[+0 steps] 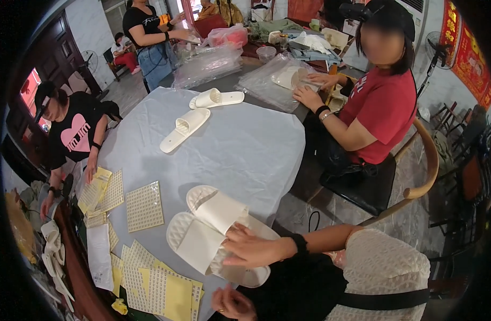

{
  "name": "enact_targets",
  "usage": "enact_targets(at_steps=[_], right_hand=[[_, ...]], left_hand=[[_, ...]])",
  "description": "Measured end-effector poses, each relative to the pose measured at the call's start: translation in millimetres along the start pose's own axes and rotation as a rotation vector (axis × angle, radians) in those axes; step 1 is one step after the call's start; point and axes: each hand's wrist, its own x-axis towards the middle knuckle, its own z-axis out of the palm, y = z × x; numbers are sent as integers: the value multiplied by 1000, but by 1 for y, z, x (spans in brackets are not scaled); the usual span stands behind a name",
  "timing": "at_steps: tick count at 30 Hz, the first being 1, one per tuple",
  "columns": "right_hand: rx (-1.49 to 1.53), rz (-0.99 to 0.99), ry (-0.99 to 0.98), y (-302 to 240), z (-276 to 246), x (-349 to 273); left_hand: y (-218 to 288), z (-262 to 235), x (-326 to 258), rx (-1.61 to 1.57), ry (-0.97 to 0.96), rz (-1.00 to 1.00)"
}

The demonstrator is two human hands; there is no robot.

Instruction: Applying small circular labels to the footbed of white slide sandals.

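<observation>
Right hand is lying flat on the near pair of white slippers in the lower centre of the frame, fingers together and stretched over the strap of the lower slipper, pressing rather than clamping. A black band is sitting on that wrist. Left hand is showing at the bottom edge, fingers curled loosely; I cannot tell whether it is holding anything.

The 2 slippers are resting sole-down, side by side and touching, at the near edge of the pale plastic sheet covering the round table; the lower one's heel is overhanging that edge. The slippers are smooth, moulded foam with wide straps and dotted footbeds.

Open room: the sheet's centre is lying bare between this pair and a 2nd pair of white slippers in the upper centre, well apart. To the lower left, sticker sheets, gridded and yellow-backed, are fanning along the table's edge, near the slippers but not touching.

At the upper right, a person in a red shirt is sitting in a curved wooden chair, both hands on clear plastic bags.
</observation>
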Motion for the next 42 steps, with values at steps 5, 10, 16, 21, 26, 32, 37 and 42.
enact_targets(at_steps=[5, 10, 16, 21, 26, 32, 37, 42], right_hand=[[-104, 31, 86, 31, -48, -8], [-365, 203, 215, 107, -142, 37], [-532, 589, 687, 151, -158, 66], [-222, 332, 183, 116, -61, 34], [-78, 181, 220, 91, 0, 17], [-343, -37, 423, 75, 24, 16], [-399, -57, 430, 65, 24, 21], [-423, -23, 360, 60, 26, 20]], left_hand=[[-49, 7, -3, 491, 74, -440], [-81, 8, -14, 783, -177, -715], [-68, 4, 5, 753, -363, -746], [-54, 2, 13, 870, -151, -470], [-69, 4, 4, 748, -359, -715], [-72, 3, -2, 617, -260, -684], [-69, -2, 6, 477, -152, -724], [-76, -53, -6, 202, 313, -730]])
